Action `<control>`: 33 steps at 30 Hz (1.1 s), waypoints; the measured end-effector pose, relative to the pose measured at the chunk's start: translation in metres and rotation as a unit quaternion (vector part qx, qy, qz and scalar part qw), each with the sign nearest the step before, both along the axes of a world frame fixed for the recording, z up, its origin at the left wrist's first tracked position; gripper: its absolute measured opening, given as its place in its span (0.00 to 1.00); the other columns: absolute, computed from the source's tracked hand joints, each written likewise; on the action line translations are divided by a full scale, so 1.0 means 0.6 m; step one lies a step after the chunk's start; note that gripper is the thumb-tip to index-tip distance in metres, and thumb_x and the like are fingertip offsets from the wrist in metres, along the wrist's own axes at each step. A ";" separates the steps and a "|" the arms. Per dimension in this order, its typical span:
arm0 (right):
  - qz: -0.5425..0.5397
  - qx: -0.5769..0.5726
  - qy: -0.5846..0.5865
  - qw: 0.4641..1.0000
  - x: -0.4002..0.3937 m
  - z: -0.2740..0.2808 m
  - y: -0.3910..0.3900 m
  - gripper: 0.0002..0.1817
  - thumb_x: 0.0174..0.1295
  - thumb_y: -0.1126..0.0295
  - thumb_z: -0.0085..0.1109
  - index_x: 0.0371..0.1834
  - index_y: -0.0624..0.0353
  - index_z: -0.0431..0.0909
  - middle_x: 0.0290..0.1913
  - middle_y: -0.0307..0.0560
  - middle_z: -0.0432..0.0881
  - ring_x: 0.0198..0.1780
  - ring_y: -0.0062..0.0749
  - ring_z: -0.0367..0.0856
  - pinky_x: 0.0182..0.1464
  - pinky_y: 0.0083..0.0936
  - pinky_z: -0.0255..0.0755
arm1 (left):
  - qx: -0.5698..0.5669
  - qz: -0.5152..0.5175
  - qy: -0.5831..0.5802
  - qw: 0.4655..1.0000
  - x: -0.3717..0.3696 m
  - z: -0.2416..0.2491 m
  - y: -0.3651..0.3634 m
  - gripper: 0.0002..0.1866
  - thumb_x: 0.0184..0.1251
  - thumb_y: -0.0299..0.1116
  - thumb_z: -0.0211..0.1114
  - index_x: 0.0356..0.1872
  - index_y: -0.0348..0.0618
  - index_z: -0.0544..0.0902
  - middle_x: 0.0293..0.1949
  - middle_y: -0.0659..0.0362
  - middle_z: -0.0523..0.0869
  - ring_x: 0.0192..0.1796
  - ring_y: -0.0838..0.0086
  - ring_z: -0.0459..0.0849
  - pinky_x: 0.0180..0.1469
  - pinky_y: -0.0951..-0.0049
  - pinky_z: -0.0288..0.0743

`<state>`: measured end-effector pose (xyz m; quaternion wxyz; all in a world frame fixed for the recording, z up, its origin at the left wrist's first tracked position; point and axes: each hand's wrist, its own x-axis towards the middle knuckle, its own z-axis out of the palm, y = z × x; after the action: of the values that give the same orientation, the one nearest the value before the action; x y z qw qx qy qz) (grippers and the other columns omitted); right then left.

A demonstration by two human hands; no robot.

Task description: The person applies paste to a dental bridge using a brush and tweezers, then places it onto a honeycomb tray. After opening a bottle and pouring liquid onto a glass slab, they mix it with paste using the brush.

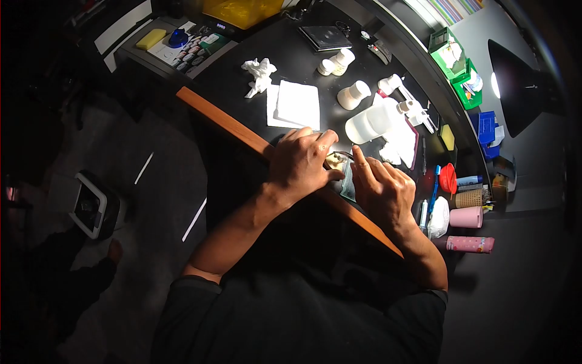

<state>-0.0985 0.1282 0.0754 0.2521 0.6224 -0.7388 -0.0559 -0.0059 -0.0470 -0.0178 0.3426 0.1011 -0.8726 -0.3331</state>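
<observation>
My left hand (301,161) is at the orange-brown front edge (351,213) of the black desk, fingers curled and thumb pointing right. Right at its fingertips is a small tan piece (335,161) with a thin dark curved part (344,154); I cannot tell what it is. From the right, my right hand (386,187) comes close to it, index finger reaching to the dark part and the other fingers bent in. Under and between the hands lies a clear greenish flat piece (348,184), partly hidden. A translucent white bottle (368,124) lies just beyond my fingers.
White folded sheets (298,102) and a crumpled tissue (259,76) lie to the left. White small bottles (353,95) stand farther back. At right are a red lid (447,178), a pink cup (465,217) and a pink tube (470,244). A black lamp (515,88) overhangs the right.
</observation>
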 end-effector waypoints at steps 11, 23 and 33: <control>0.015 -0.019 0.002 1.000 -0.002 -0.001 -0.001 0.22 0.66 0.70 0.70 0.64 0.57 0.88 0.41 0.34 0.90 0.29 0.21 0.83 0.30 0.23 0.78 | 0.010 -0.002 -0.001 1.000 -0.001 0.000 0.000 0.33 0.46 0.57 0.89 0.49 0.50 0.88 0.33 0.65 0.90 0.41 0.64 0.89 0.48 0.61 0.83; 0.020 -0.017 -0.001 1.000 -0.004 -0.003 0.004 0.22 0.67 0.70 0.70 0.65 0.58 0.87 0.42 0.34 0.90 0.29 0.21 0.83 0.30 0.24 0.78 | 0.006 -0.002 0.004 1.000 0.002 0.006 0.000 0.32 0.45 0.55 0.90 0.47 0.50 0.87 0.33 0.64 0.90 0.41 0.64 0.89 0.46 0.60 0.83; 0.010 -0.023 -0.005 1.000 -0.006 -0.007 0.003 0.19 0.71 0.67 0.70 0.64 0.55 0.88 0.38 0.33 0.89 0.29 0.21 0.84 0.29 0.24 0.79 | 0.003 -0.007 0.017 1.000 0.002 0.007 0.000 0.32 0.45 0.56 0.90 0.47 0.49 0.87 0.34 0.64 0.90 0.40 0.63 0.89 0.47 0.60 0.82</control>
<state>-0.1019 0.1303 0.0711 0.2634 0.6237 -0.7352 -0.0330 -0.0047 -0.0472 -0.0138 0.3552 0.0901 -0.8663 -0.3394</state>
